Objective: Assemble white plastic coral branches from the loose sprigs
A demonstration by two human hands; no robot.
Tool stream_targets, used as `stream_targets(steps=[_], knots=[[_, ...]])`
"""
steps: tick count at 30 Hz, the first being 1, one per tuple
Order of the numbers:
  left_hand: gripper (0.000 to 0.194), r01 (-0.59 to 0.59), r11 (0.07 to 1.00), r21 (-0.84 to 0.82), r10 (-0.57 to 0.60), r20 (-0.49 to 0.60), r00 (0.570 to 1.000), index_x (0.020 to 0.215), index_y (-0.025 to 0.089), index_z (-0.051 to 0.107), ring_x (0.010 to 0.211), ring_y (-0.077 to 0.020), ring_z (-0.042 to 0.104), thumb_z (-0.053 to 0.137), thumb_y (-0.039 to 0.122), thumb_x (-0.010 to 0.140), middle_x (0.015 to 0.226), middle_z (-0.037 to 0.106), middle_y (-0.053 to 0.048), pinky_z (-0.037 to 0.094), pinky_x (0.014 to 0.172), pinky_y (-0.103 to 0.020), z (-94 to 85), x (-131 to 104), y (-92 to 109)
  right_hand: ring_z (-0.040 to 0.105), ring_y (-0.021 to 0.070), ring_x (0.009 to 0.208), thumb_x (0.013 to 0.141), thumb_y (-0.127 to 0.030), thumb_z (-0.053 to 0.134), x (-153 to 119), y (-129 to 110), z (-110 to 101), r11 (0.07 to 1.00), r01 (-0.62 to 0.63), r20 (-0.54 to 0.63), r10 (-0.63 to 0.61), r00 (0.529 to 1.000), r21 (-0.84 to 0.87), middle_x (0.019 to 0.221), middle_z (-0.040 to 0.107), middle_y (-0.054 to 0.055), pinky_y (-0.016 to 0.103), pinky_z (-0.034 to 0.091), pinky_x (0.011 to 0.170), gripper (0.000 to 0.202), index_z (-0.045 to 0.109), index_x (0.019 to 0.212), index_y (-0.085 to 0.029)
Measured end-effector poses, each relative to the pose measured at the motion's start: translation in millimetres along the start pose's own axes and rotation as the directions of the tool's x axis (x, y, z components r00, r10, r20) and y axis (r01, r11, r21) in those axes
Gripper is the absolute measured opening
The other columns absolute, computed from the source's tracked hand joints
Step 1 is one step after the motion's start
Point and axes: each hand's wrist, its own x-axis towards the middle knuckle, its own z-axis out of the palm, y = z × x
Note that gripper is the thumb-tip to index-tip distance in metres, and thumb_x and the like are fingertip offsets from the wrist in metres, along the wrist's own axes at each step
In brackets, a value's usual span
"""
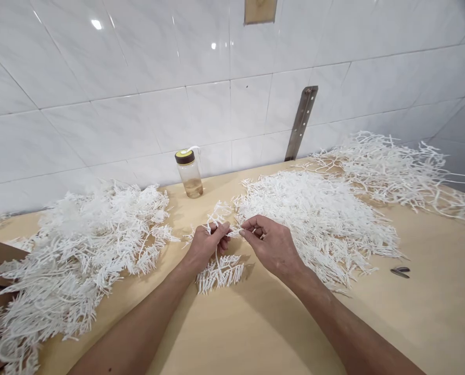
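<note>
My left hand (209,242) is closed around a white branching plastic stem, with its comb-like twigs (220,273) hanging below the fingers and more sprigs sticking out above. Thumb and fingertips of my right hand (269,242) pinch a small white sprig (236,232) between the two hands. Just beyond my right hand spreads a flat heap of short white sprigs (314,219). On the left lies a taller pile of fuller white branches (95,245). The spot where the pieces meet is partly hidden by my fingers.
A clear bottle (193,182) with a dark lid stands near the tiled wall. Long bare white stems (396,166) lie at the back right. Small dark snips (400,272), or something like them, rest on the table (431,312). A metal bracket (301,122) leans at the wall.
</note>
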Motion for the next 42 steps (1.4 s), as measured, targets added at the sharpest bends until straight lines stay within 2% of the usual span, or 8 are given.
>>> stream_targets(steps=[8, 13, 19, 24, 29, 31, 35, 42], knots=[[0.05, 0.063, 0.991, 0.12, -0.08, 0.141, 0.987, 0.051, 0.017, 0.054, 0.037, -0.0072, 0.035, 0.071, 0.058, 0.075, 0.041, 0.046, 0.002, 0.019, 0.039, -0.025, -5.3, -5, 9, 0.063, 0.0173, 0.068, 0.088, -0.032, 0.061, -6, -4, 2, 0.998, 0.055, -0.03, -0.055, 0.998, 0.009, 0.081, 0.071, 0.003, 0.03, 0.052, 0.061, 0.012, 0.068, 0.085, -0.023], [0.047, 0.087, 0.996, -0.037, -0.08, 0.163, 0.983, 0.054, 0.016, 0.054, 0.044, -0.0078, 0.04, 0.081, 0.053, 0.065, 0.047, 0.05, 0.001, 0.023, 0.043, -0.024, -8.3, -4, 9, 0.062, 0.0171, 0.067, 0.087, -0.032, 0.062, -7, -2, 5, 0.999, 0.047, -0.014, -0.047, 0.999, -0.006, 0.079, 0.07, 0.003, 0.029, 0.05, 0.06, 0.011, 0.067, 0.084, -0.022], [0.046, 0.083, 0.983, -0.166, -0.059, 0.15, 0.987, 0.059, 0.017, 0.051, 0.042, -0.0043, 0.025, 0.084, 0.048, 0.062, 0.046, 0.035, 0.008, 0.013, 0.042, -0.023, -10.7, 0, 6, 0.062, 0.0163, 0.066, 0.083, -0.034, 0.064, -6, -1, 10, 0.999, -0.047, 0.04, 0.047, 0.998, -0.003, 0.078, 0.069, 0.002, 0.03, 0.05, 0.061, 0.014, 0.064, 0.088, -0.021], [0.044, 0.032, 0.988, -0.149, -0.022, 0.066, 0.998, 0.061, 0.017, 0.053, 0.041, -0.0045, 0.025, 0.081, 0.05, 0.065, 0.045, 0.036, 0.008, 0.014, 0.042, -0.023, -7.3, 0, 1, 0.061, 0.0157, 0.061, 0.084, -0.04, 0.063, -5, 2, 10, 0.992, -0.123, 0.102, 0.118, 0.988, 0.04, 0.08, 0.069, 0.004, 0.029, 0.049, 0.055, 0.022, 0.064, 0.092, -0.02], [0.042, 0.006, 1.0, 0.02, -0.006, -0.013, 1.0, 0.068, 0.015, 0.065, 0.039, -0.007, 0.032, 0.076, 0.056, 0.069, 0.042, 0.043, 0.006, 0.02, 0.042, -0.024, 0.1, -8, 5, 0.06, 0.0141, 0.054, 0.085, -0.046, 0.061, -2, -4, 1, 0.988, -0.152, -0.028, 0.152, 0.988, 0.021, 0.085, 0.07, 0.006, 0.027, 0.046, 0.048, 0.031, 0.065, 0.1, -0.019], [0.041, -0.015, 0.999, 0.034, 0.015, -0.015, 1.0, 0.068, 0.015, 0.065, 0.04, -0.008, 0.035, 0.076, 0.055, 0.069, 0.042, 0.045, 0.005, 0.022, 0.042, -0.024, 2.0, -10, 7, 0.06, 0.0145, 0.054, 0.087, -0.047, 0.059, -1, -6, -1, 0.993, -0.119, -0.052, 0.12, 0.991, 0.01, 0.085, 0.07, 0.006, 0.027, 0.046, 0.048, 0.032, 0.066, 0.102, -0.019], [0.04, -0.038, 0.999, 0.03, 0.038, 0.006, 0.999, 0.068, 0.016, 0.064, 0.04, -0.0077, 0.034, 0.074, 0.054, 0.072, 0.043, 0.044, 0.005, 0.023, 0.043, -0.024, 3.6, -12, 9, 0.059, 0.0144, 0.051, 0.089, -0.045, 0.056, -2, -5, 0, 0.998, -0.057, 0.062, 0.059, 0.996, -0.031, 0.08, 0.071, 0.005, 0.027, 0.045, 0.048, 0.029, 0.068, 0.095, -0.02], [0.041, -0.08, 0.997, -0.004, 0.08, 0.031, 0.996, 0.066, 0.016, 0.059, 0.043, -0.007, 0.035, 0.076, 0.053, 0.072, 0.046, 0.042, 0.006, 0.024, 0.044, -0.023, 3.2, -14, 7, 0.056, 0.0141, 0.046, 0.086, -0.042, 0.059, -2, 3, 4, 0.99, -0.124, 0.073, 0.129, 0.989, -0.074, 0.071, 0.07, 0.001, 0.029, 0.045, 0.048, 0.023, 0.069, 0.084, -0.022]])
